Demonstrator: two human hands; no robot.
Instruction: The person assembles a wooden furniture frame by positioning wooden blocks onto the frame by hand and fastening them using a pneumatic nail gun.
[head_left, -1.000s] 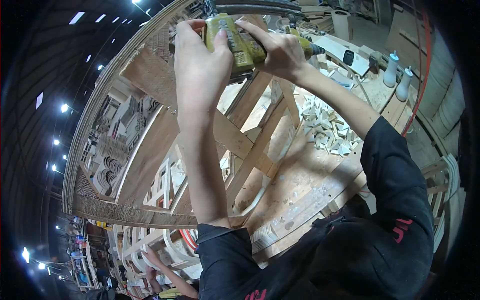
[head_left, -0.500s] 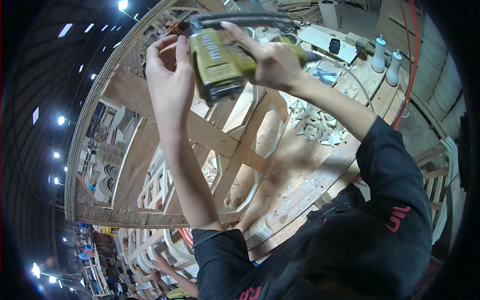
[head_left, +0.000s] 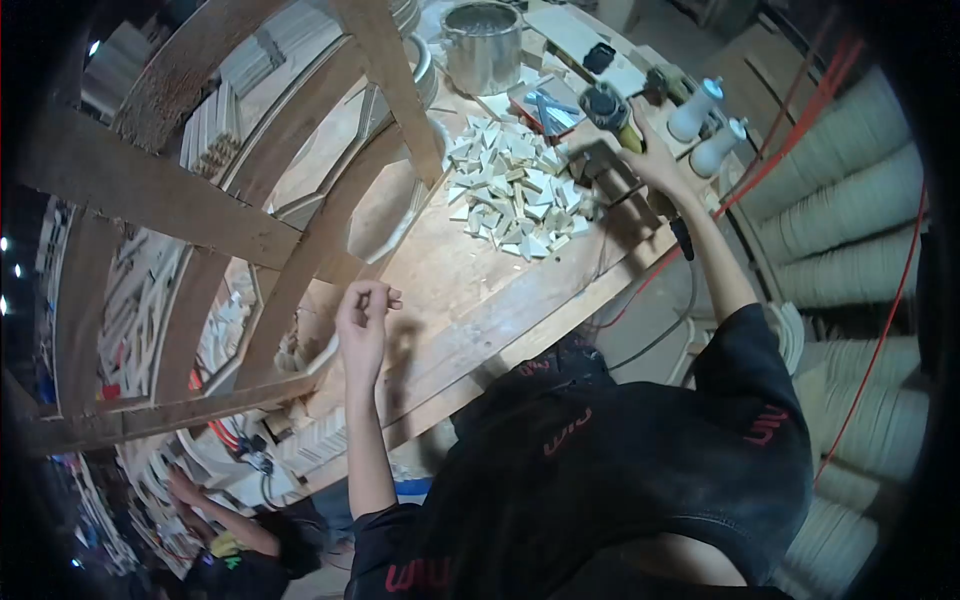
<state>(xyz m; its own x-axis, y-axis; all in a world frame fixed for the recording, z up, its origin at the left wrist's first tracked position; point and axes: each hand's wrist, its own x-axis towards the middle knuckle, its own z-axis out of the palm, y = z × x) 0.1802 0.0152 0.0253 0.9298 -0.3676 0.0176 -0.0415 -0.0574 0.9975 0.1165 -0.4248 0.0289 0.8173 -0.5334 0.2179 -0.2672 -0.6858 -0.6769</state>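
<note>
At the right side of the bench, my right hand [head_left: 655, 155] is closed round the handle of a yellow-green and black nail gun [head_left: 604, 104], now down at the bench's edge. My left hand [head_left: 362, 325] hovers over the near part of the bench, beside the wooden frame, its fingers half curled and slightly apart; I see nothing in it. A pile of small cut wood pieces [head_left: 515, 195] lies between the two hands. The curved wooden frame [head_left: 190, 205], with its slats and ribs, stands at the left.
A metal pot [head_left: 482, 45], two white bottles [head_left: 693, 112] and a tray of bluish strips [head_left: 548, 105] stand on the bench [head_left: 470, 325]. Red hoses [head_left: 800, 110] hang at the right. Another person's arm [head_left: 225, 515] shows at lower left.
My right hand has brought the nail gun away from the frame, down and right to the bench. My left hand has left the frame's upper part and come down over the bench. The view has shifted.
</note>
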